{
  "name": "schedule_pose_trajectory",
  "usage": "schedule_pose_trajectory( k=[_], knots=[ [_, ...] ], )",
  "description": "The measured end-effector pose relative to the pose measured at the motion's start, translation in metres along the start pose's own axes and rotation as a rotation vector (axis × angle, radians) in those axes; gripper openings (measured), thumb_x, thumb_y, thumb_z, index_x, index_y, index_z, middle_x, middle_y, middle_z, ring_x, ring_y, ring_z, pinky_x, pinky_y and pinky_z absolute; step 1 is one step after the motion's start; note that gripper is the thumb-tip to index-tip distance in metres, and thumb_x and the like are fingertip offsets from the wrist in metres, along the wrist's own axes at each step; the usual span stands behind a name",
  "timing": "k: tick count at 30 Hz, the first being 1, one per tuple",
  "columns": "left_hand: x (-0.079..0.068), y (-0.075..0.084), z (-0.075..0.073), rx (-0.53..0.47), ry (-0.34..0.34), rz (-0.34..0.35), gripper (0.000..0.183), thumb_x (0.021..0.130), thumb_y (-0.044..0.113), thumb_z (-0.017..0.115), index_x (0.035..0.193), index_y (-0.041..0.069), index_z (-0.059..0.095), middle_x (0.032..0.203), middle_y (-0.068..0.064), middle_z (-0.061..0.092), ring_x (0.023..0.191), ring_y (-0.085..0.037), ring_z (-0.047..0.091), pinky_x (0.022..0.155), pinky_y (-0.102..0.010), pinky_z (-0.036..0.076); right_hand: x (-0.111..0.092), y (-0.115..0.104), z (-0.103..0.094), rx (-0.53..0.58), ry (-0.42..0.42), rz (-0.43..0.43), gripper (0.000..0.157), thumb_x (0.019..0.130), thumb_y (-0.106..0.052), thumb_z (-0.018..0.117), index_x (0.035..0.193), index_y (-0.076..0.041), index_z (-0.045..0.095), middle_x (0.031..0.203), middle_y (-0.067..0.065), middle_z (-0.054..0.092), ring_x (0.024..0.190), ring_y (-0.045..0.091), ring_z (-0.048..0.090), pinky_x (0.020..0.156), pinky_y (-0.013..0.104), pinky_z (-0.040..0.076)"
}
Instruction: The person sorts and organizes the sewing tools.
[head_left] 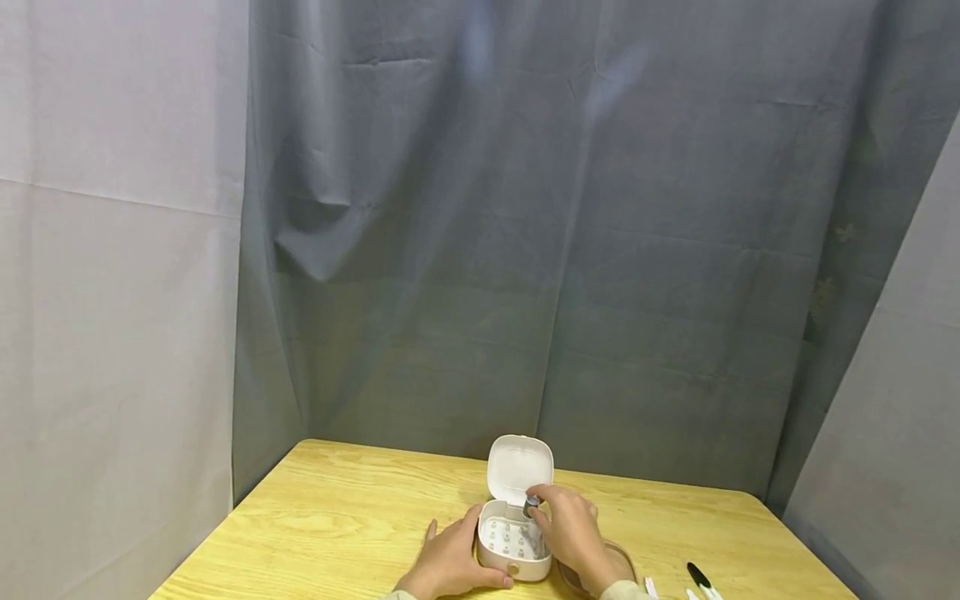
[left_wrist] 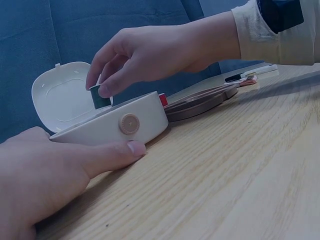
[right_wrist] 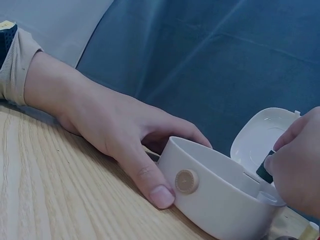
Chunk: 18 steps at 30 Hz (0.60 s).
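Here, in the head view, the left hand [head_left: 453, 557] grips the near left side of a white box [head_left: 534, 570], its thumb along the front wall close to a round tan clasp [head_left: 513, 569]. The right hand [head_left: 576, 527] pinches a dark green spool [head_left: 532, 502] between thumb and fingers, over the back part of the box. Between the two hands, rows of small pegs [head_left: 506, 537] show on the box's floor, and the raised lid [head_left: 517, 467] stands just beyond the right fingertips. A brown tray [head_left: 624, 557] lies partly under the right forearm, and to the right of that hand a black-capped pen [head_left: 699, 575] rests on the wooden table [head_left: 360, 500]. Past both hands hangs a grey curtain [head_left: 450, 250]. From the left wrist, the left thumb presses low on the front wall, below the clasp, while the right hand reaches across from the opposite side with the spool upright and slightly tilted in its narrow pinch, the open lid behind it. Something red [left_wrist: 163, 99] sits beyond the box, under the right forearm and beside the tray. From the right wrist, the left fingers go round behind the box with the thumb on its front; the right hand is cut by the frame edge, the spool jutting from its fingertips near the lid. Whether the spool touches the box, I cannot tell.
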<state>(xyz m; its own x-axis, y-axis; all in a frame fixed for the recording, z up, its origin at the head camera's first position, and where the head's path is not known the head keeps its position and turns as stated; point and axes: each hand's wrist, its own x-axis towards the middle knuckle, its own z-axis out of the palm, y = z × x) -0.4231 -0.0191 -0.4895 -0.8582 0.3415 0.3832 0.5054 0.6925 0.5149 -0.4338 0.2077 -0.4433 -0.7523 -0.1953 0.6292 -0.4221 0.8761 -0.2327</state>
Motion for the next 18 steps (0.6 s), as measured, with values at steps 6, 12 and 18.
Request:
schedule_pose_trajectory(
  k=[6,12,18],
  knots=[
    [-0.0004,-0.0001,0.0007,0.009,0.004,0.004,0.119,0.065,0.075,0.084,0.153,0.007,0.042,0.136,-0.010,0.065,0.126,-0.028,0.060,0.108,-0.078,0.021,0.0021,-0.0051,0.0027,0.002,-0.012,-0.024,0.018,0.087,-0.016,0.083,0.103,-0.020,0.077,0.097,-0.007,0.074,0.094,0.025,0.069,0.076,0.061,0.048],
    [-0.0004,-0.0008,0.0018,0.012,0.014,0.016,0.116,0.064,0.074,0.085,0.151,0.008,0.044,0.134,-0.007,0.066,0.124,-0.026,0.060,0.107,-0.079,0.022,0.0032,-0.0070,0.0047,0.016,-0.047,-0.012,0.019,0.086,-0.015,0.085,0.103,-0.020,0.077,0.094,-0.009,0.074,0.094,0.025,0.068,0.081,0.064,0.046],
    [0.0013,-0.0016,0.0016,0.025,0.023,0.018,0.117,0.064,0.074,0.085,0.152,0.008,0.044,0.135,-0.007,0.066,0.125,-0.026,0.060,0.107,-0.078,0.022,0.0070,-0.0095,0.0044,0.014,-0.078,0.002,0.019,0.084,-0.017,0.085,0.101,-0.021,0.077,0.089,-0.010,0.073,0.092,0.025,0.067,0.082,0.070,0.043]
  ],
)
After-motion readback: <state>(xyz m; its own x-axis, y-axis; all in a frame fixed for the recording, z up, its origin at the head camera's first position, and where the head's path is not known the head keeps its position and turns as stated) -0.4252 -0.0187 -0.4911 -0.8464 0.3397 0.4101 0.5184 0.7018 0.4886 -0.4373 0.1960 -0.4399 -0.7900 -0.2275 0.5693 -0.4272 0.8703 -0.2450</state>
